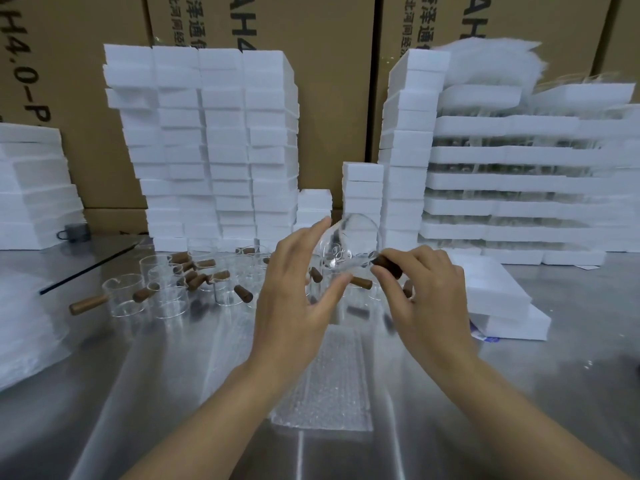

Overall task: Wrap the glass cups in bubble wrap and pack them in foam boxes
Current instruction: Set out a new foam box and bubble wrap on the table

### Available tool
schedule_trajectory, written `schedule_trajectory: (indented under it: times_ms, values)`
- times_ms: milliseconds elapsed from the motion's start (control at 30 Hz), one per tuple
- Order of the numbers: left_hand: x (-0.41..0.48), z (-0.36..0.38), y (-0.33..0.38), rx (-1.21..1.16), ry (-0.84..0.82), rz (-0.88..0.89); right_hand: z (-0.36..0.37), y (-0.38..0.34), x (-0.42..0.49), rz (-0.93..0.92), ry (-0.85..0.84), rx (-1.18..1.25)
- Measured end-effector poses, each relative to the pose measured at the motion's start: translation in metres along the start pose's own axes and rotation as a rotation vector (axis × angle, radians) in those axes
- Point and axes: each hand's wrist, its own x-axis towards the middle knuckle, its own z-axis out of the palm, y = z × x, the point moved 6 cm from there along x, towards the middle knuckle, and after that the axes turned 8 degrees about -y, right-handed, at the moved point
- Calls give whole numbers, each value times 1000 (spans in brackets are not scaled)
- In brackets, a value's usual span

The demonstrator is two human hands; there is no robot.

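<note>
A clear glass cup (349,244) with a brown wooden handle (389,266) is held tilted above the steel table, its mouth facing me. My right hand (420,299) pinches that handle. My left hand (298,289) is spread beside the cup's left side, fingers straight, index fingertip and thumb at the glass. A sheet of bubble wrap (329,382) lies flat on the table below both hands. Several more glass cups (166,289) with wooden handles stand in a cluster at the centre left. Two flat white foam boxes (498,299) lie stacked to the right.
Tall stacks of white foam boxes (207,143) line the back, with cardboard cartons (329,81) behind them. At the right, foam trays (519,181) are layered with glassware. More foam is piled at the far left (31,188), near a small grey mug (74,232). A bubble wrap pile (24,327) lies left.
</note>
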Motion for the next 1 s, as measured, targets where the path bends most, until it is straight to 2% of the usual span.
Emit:
schedule_trajectory:
  times_ms: [67, 133, 233, 367, 467, 767, 1000]
  values:
    - [-1, 0, -5, -15, 17, -66, 5, 13, 0, 203, -60, 235]
    - [-2, 1, -11, 14, 6, -114, 17, 26, -4, 469, -153, 582]
    - [-3, 5, -22, 119, -126, -167, 30, 33, -11, 716, -251, 876]
    - [-13, 19, -33, 393, -415, -235, 34, 38, -10, 748, -273, 948]
    - [-21, 28, -38, 436, -535, -261, 35, 38, -12, 745, -295, 951]
    - [-33, 45, -42, 500, -767, -276, 37, 36, -12, 717, -315, 996]
    - [-30, 41, -47, 429, -754, -291, 38, 35, -13, 721, -312, 1000]
